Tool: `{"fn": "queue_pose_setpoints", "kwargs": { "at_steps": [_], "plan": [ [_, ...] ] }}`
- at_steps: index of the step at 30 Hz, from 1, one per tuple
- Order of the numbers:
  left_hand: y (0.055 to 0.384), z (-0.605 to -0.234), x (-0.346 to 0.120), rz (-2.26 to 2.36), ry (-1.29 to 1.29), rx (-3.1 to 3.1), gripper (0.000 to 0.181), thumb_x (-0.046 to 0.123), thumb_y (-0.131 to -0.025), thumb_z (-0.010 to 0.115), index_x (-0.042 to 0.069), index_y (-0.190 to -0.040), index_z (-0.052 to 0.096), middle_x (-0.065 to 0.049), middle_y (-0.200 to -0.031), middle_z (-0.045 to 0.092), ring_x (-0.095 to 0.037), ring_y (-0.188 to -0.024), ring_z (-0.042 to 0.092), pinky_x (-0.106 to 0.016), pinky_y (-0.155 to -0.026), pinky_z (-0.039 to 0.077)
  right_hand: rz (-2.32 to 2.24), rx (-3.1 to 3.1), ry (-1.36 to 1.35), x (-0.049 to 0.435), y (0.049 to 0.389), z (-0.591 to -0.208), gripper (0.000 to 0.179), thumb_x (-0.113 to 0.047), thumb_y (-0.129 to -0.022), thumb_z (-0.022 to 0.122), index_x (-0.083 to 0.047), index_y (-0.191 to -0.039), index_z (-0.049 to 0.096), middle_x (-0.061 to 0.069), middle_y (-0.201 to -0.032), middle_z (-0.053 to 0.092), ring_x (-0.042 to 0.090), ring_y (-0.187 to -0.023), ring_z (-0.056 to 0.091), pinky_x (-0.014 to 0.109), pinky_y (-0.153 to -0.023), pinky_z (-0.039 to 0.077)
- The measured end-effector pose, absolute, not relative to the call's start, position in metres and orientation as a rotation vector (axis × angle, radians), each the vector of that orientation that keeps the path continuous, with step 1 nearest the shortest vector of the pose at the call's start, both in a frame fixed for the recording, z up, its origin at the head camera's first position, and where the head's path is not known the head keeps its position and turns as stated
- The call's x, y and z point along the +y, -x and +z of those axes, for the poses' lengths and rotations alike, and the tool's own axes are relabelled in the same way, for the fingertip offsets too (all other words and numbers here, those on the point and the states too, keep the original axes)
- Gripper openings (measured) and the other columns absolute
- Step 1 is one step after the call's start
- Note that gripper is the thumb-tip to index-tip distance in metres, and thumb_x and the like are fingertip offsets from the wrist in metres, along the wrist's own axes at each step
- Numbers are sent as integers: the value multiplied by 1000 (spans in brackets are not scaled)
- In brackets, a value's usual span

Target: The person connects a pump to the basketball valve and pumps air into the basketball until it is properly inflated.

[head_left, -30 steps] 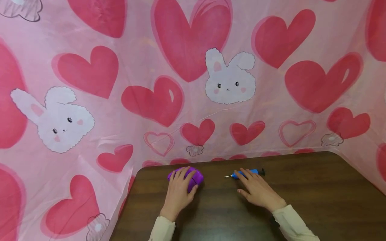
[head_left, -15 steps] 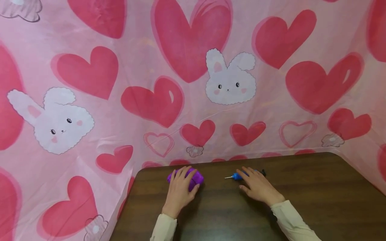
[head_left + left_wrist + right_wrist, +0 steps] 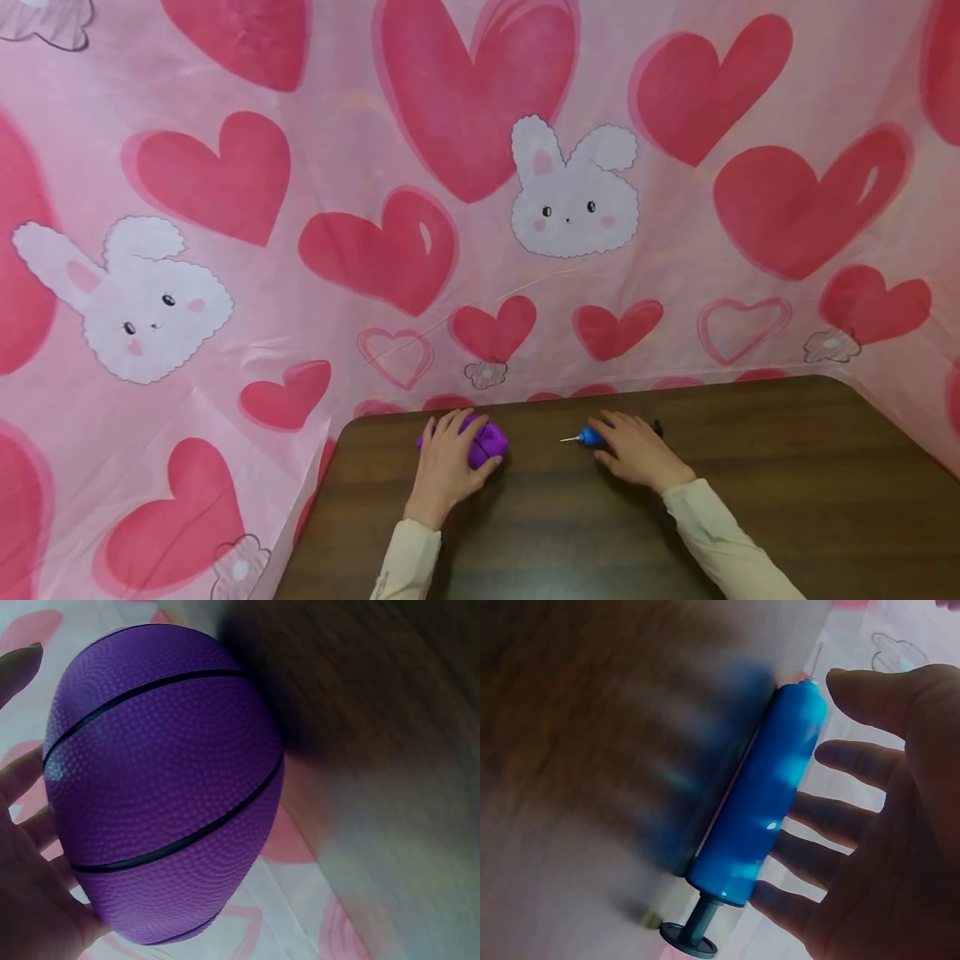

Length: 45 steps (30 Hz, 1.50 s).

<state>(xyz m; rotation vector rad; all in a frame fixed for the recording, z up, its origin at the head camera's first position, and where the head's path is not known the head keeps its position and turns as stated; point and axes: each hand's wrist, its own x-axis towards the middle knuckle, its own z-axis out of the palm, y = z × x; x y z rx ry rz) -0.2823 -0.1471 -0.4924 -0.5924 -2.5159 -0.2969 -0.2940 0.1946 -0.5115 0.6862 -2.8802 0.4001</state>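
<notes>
A purple, partly caved-in basketball (image 3: 489, 447) with dark seam lines lies on the table's left side. My left hand (image 3: 446, 467) is spread over it; in the left wrist view the fingers pass behind the pebbled ball (image 3: 165, 772), the thumb standing apart from it. To the right lies a blue ball pump (image 3: 592, 437), its thin needle pointing left. My right hand (image 3: 641, 454) lies over the pump, hiding much of its barrel. The right wrist view shows straight fingers reaching the pump's barrel (image 3: 761, 802), with the thumb apart near the needle end and the black handle drawn slightly out.
Both things lie near the far edge of a dark brown wooden table (image 3: 555, 533). A pink cloth (image 3: 495, 275) printed with hearts and rabbits hangs close behind the table and along its sides.
My right hand has shifted slightly up and right, covering more of the pump. The left hand has barely moved over the basketball, and both things stay put.
</notes>
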Motion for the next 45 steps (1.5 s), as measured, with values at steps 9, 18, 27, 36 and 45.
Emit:
{"fn": "queue_pose_setpoints", "kwargs": {
  "at_steps": [9,18,27,36,45],
  "plan": [
    [285,-497,-152,-256,511,-2640,74,60,-69,90,20,-127,70,-11,-145,64,-39,-137,56,-71,-115,38,262,-2850,-699,193,302,-517,51,-23,-88,83,-7,-133,66,13,-111,66,36,-107,66,65,-105,48],
    [286,-506,-161,-223,428,-2670,75,58,-63,94,19,-122,70,-12,-146,63,-39,-135,58,-65,-109,45,249,-2830,-718,186,298,-518,42,-14,-82,88,-10,-120,70,9,-101,64,33,-96,63,57,-88,56],
    [281,-512,-166,-234,468,-2570,63,53,-64,93,21,-113,70,-7,-142,65,-33,-128,61,-58,-102,50,252,-2826,-774,174,288,-520,35,-15,-83,87,-11,-115,72,8,-98,64,30,-90,62,53,-82,57],
    [280,-506,-163,-305,557,-2580,58,53,-67,92,24,-112,69,-4,-140,66,-30,-127,60,-53,-98,50,252,-2796,-838,167,282,-513,35,-17,-83,88,-11,-113,70,7,-96,61,25,-85,61,46,-77,59],
    [279,-496,-153,-365,612,-2650,58,56,-70,89,24,-114,69,-3,-140,66,-28,-125,61,-47,-91,50,321,-2609,-935,156,270,-487,39,-18,-81,90,-16,-112,68,-1,-88,52,12,-75,52,28,-67,52]
  ]
}}
